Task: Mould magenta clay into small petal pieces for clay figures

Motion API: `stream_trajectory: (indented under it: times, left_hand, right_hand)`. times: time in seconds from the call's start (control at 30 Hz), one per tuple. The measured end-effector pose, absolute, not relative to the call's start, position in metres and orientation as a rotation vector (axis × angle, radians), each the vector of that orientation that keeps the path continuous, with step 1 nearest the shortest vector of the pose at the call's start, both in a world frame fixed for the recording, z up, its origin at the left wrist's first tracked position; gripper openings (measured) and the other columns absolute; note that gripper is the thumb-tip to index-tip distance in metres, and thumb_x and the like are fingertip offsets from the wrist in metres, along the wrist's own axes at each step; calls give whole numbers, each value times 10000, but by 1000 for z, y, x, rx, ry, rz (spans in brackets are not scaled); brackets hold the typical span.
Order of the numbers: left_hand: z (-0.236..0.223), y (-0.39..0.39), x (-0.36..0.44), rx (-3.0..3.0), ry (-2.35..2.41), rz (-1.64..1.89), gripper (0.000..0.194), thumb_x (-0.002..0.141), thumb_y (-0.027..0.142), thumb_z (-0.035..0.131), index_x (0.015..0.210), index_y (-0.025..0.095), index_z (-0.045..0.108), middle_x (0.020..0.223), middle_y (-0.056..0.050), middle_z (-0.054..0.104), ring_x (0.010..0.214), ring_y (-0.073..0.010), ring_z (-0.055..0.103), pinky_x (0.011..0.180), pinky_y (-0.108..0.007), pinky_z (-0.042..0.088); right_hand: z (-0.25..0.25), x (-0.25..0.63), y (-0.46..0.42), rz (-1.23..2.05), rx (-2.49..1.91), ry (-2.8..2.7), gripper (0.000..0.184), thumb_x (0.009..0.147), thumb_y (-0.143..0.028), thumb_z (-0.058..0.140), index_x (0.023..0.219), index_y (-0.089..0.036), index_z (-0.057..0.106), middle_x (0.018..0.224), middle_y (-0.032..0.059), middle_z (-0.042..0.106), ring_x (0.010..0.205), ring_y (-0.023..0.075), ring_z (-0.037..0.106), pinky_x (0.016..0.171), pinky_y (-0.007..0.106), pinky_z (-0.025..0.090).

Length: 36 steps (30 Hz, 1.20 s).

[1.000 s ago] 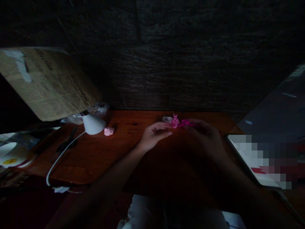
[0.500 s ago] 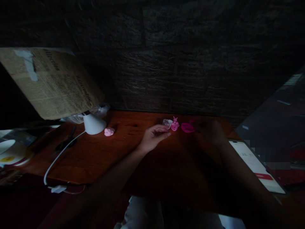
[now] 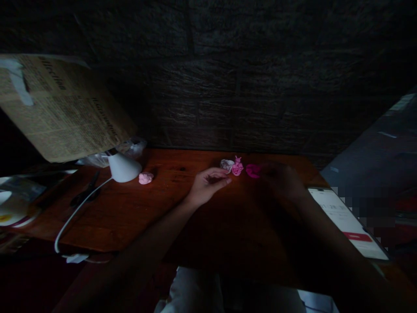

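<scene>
My left hand [image 3: 208,184] hovers over the middle of the wooden table, thumb and fingers apart, with nothing between them. Just beyond its fingertips stands a small pink modelled figure [image 3: 237,167] with a lumpy body and two points on top. A whitish, crumpled round piece [image 3: 226,165] lies beside the figure. My right hand [image 3: 285,180] is in deep shadow at the right, its fingertips close to a flat magenta piece [image 3: 252,171]. The dark hides how those fingers are set and whether they touch the piece.
A lump of pale pink clay [image 3: 146,178] lies by the white base of a lamp [image 3: 124,168] with a newsprint shade [image 3: 65,108]. Black scissors [image 3: 85,195], a cable [image 3: 70,217] and a white cup [image 3: 13,211] are at left. A phone [image 3: 350,224] lies at right.
My right hand has shifted slightly left and covers more of the magenta piece. My left hand keeps its pose by the figure. The whole view has shifted a little.
</scene>
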<state>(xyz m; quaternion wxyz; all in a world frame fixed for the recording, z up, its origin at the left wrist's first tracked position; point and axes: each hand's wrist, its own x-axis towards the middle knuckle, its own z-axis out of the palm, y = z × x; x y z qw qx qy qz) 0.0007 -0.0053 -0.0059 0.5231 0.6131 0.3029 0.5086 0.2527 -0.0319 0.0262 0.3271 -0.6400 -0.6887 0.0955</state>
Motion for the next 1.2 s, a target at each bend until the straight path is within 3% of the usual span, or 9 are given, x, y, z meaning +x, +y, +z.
stream_trajectory:
  times: [0.33, 0.53, 0.97, 1.2]
  left_hand:
    - [-4, -6, 0, 1478, 762, 1211, 304, 663, 267, 860, 924, 158, 748, 878, -53, 775, 804, -144, 707, 806, -293, 568]
    - [-4, -6, 1, 1466, 736, 1206, 307, 661, 266, 860, 929, 165, 748, 863, -40, 772, 785, -128, 700, 808, -279, 563]
    - [-1, -6, -3, 1601, 778, 1233, 273, 703, 303, 833, 923, 165, 748, 880, -55, 771, 797, -143, 696, 784, -283, 559]
    - [9, 2, -29, 2129, 967, 1026, 242, 787, 352, 752, 965, 189, 744, 874, -50, 746, 706, -142, 642, 672, -265, 508]
  right_hand:
    - [26, 250, -32, 314, -1726, -1819, 246, 839, -231, 670, 1054, -213, 789, 975, 73, 803, 834, 252, 757, 697, 299, 559]
    - [24, 250, -34, 376, -1668, -1817, 269, 834, -189, 668, 1076, -236, 775, 1079, 43, 793, 959, 243, 755, 809, 291, 580]
    - [23, 249, -34, 370, -1641, -1843, 253, 857, -295, 676, 1086, -245, 771, 1081, 64, 791, 926, 248, 755, 792, 330, 576]
    - [28, 247, -36, 342, -1684, -1814, 243, 811, -248, 711, 1044, -240, 776, 1056, 68, 793, 867, 237, 753, 743, 290, 561]
